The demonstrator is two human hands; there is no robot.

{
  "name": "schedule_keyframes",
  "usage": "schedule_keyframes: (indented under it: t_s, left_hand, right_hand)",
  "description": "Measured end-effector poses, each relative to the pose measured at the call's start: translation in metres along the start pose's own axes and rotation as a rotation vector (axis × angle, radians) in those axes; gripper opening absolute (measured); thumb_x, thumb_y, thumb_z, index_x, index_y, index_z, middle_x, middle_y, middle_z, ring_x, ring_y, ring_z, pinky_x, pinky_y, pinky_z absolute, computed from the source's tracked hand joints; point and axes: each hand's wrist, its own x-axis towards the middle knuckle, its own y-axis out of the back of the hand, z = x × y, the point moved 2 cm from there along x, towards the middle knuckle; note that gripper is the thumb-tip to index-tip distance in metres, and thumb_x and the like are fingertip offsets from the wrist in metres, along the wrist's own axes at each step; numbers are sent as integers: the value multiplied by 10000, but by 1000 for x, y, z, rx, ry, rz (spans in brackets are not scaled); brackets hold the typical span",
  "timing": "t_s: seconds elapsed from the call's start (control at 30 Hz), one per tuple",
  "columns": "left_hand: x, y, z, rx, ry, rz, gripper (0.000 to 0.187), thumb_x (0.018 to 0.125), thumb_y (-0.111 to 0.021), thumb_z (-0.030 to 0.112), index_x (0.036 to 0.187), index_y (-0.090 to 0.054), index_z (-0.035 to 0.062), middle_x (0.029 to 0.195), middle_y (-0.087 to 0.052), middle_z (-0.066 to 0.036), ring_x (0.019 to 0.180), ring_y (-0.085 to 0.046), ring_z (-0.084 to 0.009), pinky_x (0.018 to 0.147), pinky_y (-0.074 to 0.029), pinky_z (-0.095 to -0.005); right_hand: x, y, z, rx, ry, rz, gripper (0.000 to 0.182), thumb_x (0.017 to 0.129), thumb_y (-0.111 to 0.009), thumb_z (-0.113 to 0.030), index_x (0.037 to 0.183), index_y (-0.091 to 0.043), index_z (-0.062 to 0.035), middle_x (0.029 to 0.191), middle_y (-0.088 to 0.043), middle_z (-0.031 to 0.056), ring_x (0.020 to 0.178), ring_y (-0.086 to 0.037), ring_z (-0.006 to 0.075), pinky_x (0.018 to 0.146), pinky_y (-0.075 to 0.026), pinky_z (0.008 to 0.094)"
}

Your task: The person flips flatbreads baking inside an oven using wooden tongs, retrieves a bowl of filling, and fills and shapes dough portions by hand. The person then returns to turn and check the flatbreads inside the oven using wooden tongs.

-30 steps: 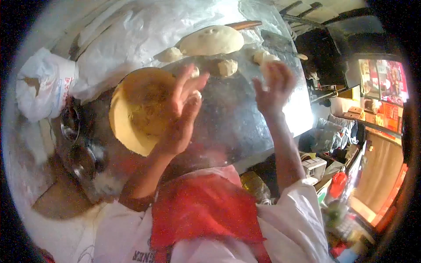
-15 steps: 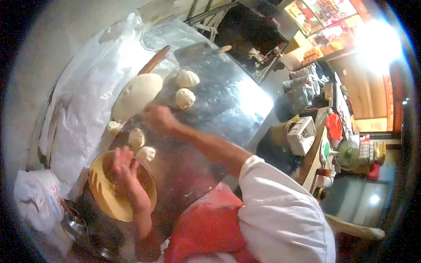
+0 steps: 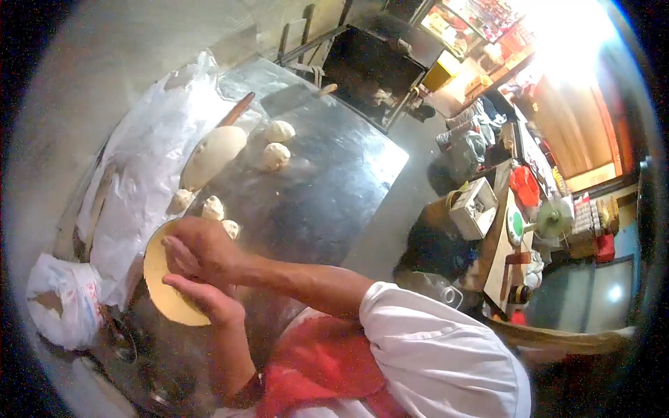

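Over the yellow bowl (image 3: 162, 296), both hands are close together. My right hand (image 3: 205, 252) is curled, its fingers bent toward the palm, and anything inside it is hidden. Just below, my left hand (image 3: 209, 298) has its fingers stretched out toward the left; nothing shows in it. Near the bowl's upper edge lie small dough balls (image 3: 212, 207) on the metal table (image 3: 313, 174). Farther back are two more dough balls (image 3: 277, 157) and a large flattened piece of dough (image 3: 216, 157), with a wooden rolling pin (image 3: 239, 109) sticking out behind it.
Clear plastic sheeting (image 3: 139, 188) covers the table's left side. A white plastic bag (image 3: 66, 299) sits at the lower left. A wooden handle (image 3: 328, 90) lies near the far edge. To the right are a white crate (image 3: 474, 209) and a counter with a green-dialled scale (image 3: 516, 226).
My right hand has moved from beside the flattened dough down to the bowl, above my left hand. My left hand has turned from raised to lying sideways. The view has shifted.
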Motion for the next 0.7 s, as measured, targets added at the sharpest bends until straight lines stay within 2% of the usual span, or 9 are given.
schedule_keyframes:
  t_s: [0.17, 0.23, 0.27, 0.3, 0.37, 0.4, 0.47, 0.6, 0.7]
  left_hand:
    - [0, 48, 2, 58, 80, 390, 690, 1014, -252, 557, 1413, -416, 19, 1429, -454, -82, 1340, -395, -222, 1129, -308, -381]
    - [1, 88, 1, -65, -126, 120, 411, 1008, -375, 456, 896, -493, 79, 839, -540, -31, 744, -549, -132, 690, -500, -304]
    - [0, 98, -17, -100, 33, 260, 463, 1000, -311, 478, 883, -520, 82, 800, -558, -37, 699, -556, -135, 612, -480, -288]
    - [-38, 76, 53, 390, 125, 207, 541, 1002, -246, 519, 826, -534, 95, 731, -558, -27, 622, -546, -143, 554, -455, -277]
    - [-34, 114, -11, 138, -4, 413, 552, 983, -315, 628, 807, -511, 143, 621, -487, 48, 440, -396, -63, 402, -316, -202]
    - [-45, 125, -25, -218, 140, 317, 569, 968, -336, 647, 833, -537, 133, 635, -529, 28, 458, -460, -75, 414, -347, -204]
    - [-70, 148, -25, 5, 170, 195, 546, 969, -374, 622, 939, -566, 113, 712, -581, 14, 555, -549, -73, 470, -402, -187]
    - [-93, 149, -19, -231, 272, 473, 439, 1008, -373, 532, 943, -530, 127, 771, -513, 17, 689, -503, -96, 607, -408, -260]
    - [-104, 164, -9, 45, 48, 359, 404, 1022, -357, 472, 925, -508, 109, 782, -500, 4, 683, -481, -119, 597, -404, -306]
  right_hand:
    - [-38, -29, -28, 25, -16, 179, 187, 906, -610, -214, 1007, -606, -56, 920, -595, 132, 829, -606, 291, 744, -493, 361]
    - [-60, -48, 0, -104, 98, 62, 284, 885, -640, -253, 1072, -586, -46, 996, -577, 152, 897, -577, 286, 799, -485, 388]
    - [-69, -55, -6, 409, -111, -17, 260, 891, -632, -238, 1069, -583, -54, 959, -584, 130, 882, -580, 229, 784, -493, 359]
    - [-78, -61, -4, 264, -169, 41, 198, 914, -606, -217, 1023, -578, -54, 878, -601, 99, 799, -593, 200, 715, -511, 357]
    - [-89, -61, -23, 6, -151, -141, 187, 915, -620, -195, 955, -585, -16, 772, -615, 94, 639, -600, 236, 609, -517, 392]
    - [-100, -74, 2, 109, -205, -196, 198, 913, -626, -190, 926, -584, 3, 764, -611, 151, 640, -610, 270, 596, -502, 407]
    - [-108, -79, -7, -167, -4, -267, 214, 907, -632, -202, 916, -582, 6, 767, -607, 196, 657, -609, 308, 603, -490, 412]
    - [-124, -100, 8, -88, -258, -434, 221, 897, -645, -210, 905, -584, 2, 788, -612, 211, 727, -621, 328, 641, -486, 412]
    - [-135, -109, 2, 113, -369, -460, 219, 880, -666, -199, 908, -592, 6, 804, -615, 203, 750, -633, 329, 661, -490, 409]
